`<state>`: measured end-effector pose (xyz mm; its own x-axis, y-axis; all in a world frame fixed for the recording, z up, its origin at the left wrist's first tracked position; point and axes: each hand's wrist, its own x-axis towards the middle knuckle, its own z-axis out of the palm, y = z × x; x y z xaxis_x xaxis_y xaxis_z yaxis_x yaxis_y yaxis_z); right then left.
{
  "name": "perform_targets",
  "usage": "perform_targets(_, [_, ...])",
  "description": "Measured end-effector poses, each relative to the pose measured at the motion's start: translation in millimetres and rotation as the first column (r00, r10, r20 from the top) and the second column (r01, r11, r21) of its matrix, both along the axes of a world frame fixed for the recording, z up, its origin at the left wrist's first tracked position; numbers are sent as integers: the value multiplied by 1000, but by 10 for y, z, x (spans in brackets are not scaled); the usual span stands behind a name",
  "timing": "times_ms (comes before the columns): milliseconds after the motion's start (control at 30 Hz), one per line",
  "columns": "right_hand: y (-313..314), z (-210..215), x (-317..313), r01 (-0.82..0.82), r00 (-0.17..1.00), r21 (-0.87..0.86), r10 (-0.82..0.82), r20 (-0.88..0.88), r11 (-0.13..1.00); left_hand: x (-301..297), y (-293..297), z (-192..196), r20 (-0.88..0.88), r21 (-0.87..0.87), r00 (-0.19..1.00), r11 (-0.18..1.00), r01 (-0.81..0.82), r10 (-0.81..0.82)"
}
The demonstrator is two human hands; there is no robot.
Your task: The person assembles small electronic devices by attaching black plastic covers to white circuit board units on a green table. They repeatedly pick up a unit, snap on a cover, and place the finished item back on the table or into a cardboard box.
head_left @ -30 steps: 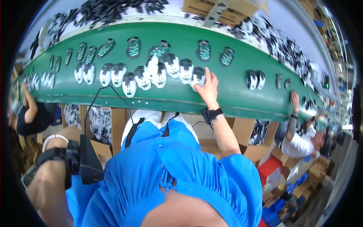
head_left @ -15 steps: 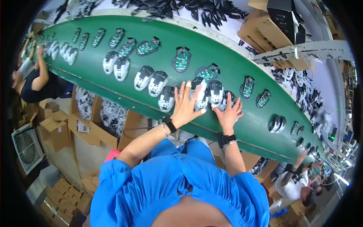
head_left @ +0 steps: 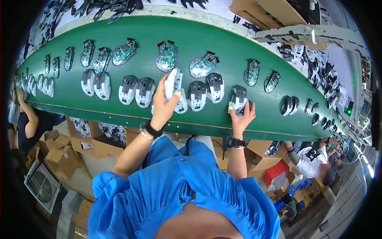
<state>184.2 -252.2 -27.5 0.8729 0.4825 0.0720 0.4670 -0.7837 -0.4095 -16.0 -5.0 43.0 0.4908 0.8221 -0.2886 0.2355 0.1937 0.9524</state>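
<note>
1. A person in a bright blue garment leans over a long green conveyor belt (head_left: 223, 47) that curves across the view.
2. The left hand (head_left: 165, 104) is closed around a white plastic computer-mouse top shell (head_left: 172, 83), lifting it upright just above the belt's near row.
3. The right hand (head_left: 242, 115) grips a second grey-and-white mouse shell (head_left: 238, 99) at the belt's near edge, fingers curled round its sides.
4. More grey-and-white shells (head_left: 137, 91) lie in pairs between and beside the hands; green circuit-board mouse bases (head_left: 166, 55) sit in a farther row.
5. To handle this well, each shell is probably best held by its sides, kept level, and lifted clear of its neighbours so none is knocked askew.
6. Cardboard boxes (head_left: 59, 153) stand under the belt; another worker's arm (head_left: 24, 109) reaches in at far left.
</note>
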Motion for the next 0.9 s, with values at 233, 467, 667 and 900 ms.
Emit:
perform_targets(233, [831, 498, -385, -170, 975, 290, 204, -92, 942, -375, -340, -9, -70, 264, 922, 884, 385, -381])
perform_targets(467, [1324, 409, -607, -84, 991, -316, 112, 72, 945, -1, -564, -201, -124, 262, 966, 932, 251, -226])
perform_targets(667, [1311, 296, -135, -239, 971, -226, 231, -61, 944, 305, -748, -222, -393, 467, 893, 790, 398, -218])
perform_targets(900, [739, 519, 148, -305, 934, -400, 354, 53, 864, 508, -1094, -457, -606, 663, 794, 574, 481, 34])
